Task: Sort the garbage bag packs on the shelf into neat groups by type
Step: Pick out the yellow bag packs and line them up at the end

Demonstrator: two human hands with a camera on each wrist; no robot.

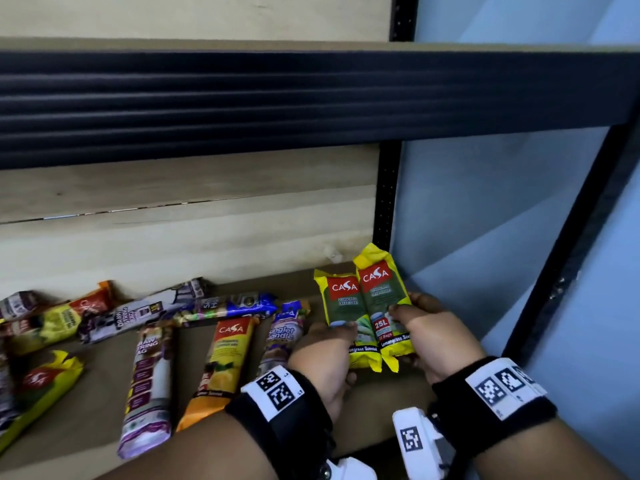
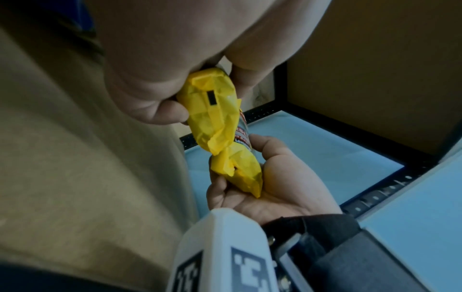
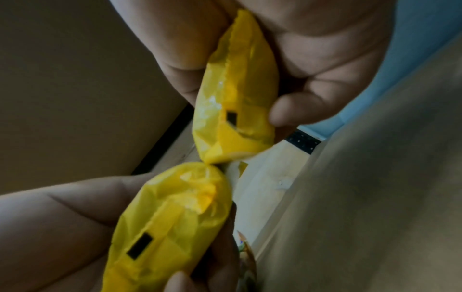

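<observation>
Shelf boards (image 1: 346, 441) run brown under a dark beam; at its 3 o'clock end you hold two green packs side by side, touching, long axes toward 12. Your left hand (image 1: 320, 362) grips the left pack (image 1: 341, 308), your right hand (image 1: 438, 337) grips the right pack (image 1: 382, 299). Mixed packs (image 1: 149, 386) lie scattered toward 9 o'clock.

Two hands are in view, the left hand (image 1: 320, 355) and the right hand (image 1: 434, 341). Two yellow-green packs (image 1: 341, 306) stand side by side at the right end of the shelf (image 1: 194, 362). Left of that pair lie two purple drawstring packs (image 1: 149, 386), two blue singlet packs (image 1: 282, 332), one orange pack (image 1: 221, 362) and two more yellow packs (image 1: 41, 382). At the far left edge, further packs are cut off and cannot be counted.
</observation>
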